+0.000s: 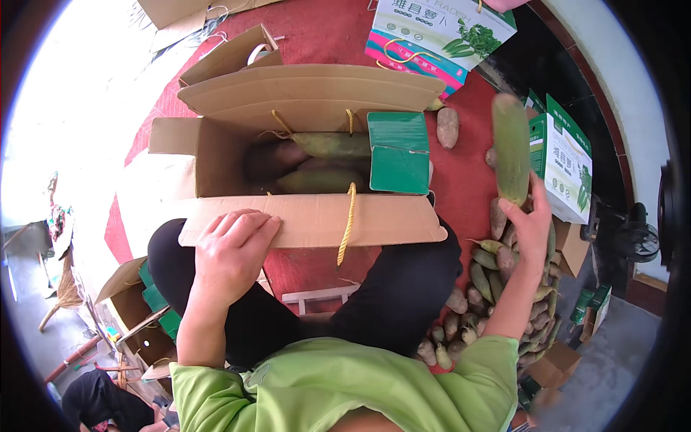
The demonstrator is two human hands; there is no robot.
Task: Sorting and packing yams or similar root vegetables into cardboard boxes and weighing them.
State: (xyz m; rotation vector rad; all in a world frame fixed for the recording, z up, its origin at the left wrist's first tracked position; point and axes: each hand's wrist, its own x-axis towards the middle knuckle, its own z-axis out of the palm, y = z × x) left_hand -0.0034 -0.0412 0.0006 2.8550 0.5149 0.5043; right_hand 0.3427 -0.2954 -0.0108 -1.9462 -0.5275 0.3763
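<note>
An open cardboard box (403,223) stands in front of my knees, its flaps folded out. Inside lie long green radishes (331,145) and some darker, shaded roots that I cannot make out well. My left hand (234,248) is closed over the box's near flap, on its left part. Away to the right, my right hand (529,223) grips a large green radish (511,147) by its lower end and holds it upright, slightly blurred. A yellow rope handle (348,223) hangs over the near flap. Green end flaps (399,151) partly cover the box's right side.
Below my right arm is a pile of green radishes and brownish roots (453,324) on the red floor covering (468,187). One brownish root (447,128) lies right of the box. Printed cartons (443,29) stand at the far right, and a black fan (639,234) beyond.
</note>
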